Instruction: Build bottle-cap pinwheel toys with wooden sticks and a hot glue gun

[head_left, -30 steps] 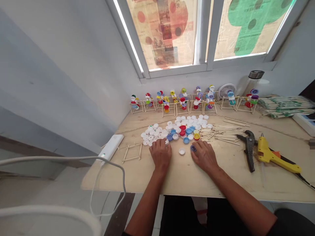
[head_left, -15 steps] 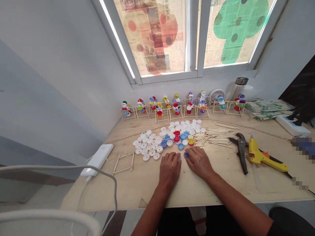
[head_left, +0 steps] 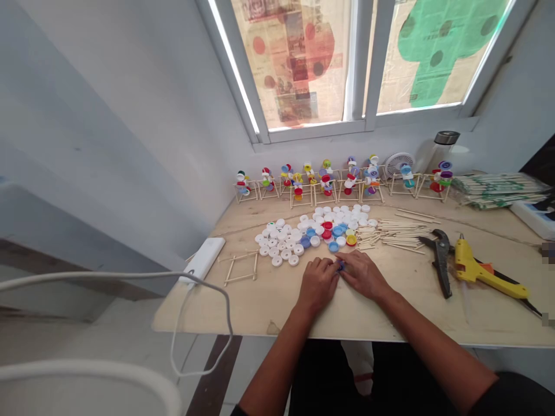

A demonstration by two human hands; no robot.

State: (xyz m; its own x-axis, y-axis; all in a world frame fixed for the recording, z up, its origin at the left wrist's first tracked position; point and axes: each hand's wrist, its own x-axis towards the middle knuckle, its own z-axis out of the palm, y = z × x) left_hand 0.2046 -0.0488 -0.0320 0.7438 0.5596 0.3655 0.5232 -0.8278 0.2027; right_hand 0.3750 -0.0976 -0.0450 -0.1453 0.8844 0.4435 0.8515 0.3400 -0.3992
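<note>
Both hands [head_left: 318,284] [head_left: 363,275] at one blue cap [head_left: 340,266], window newsprint [head_left: 295,63] unreadable

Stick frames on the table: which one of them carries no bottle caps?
The bare stick frame at the left, beside the white box. It sits apart, while the back-row frames all carry coloured caps.
</note>
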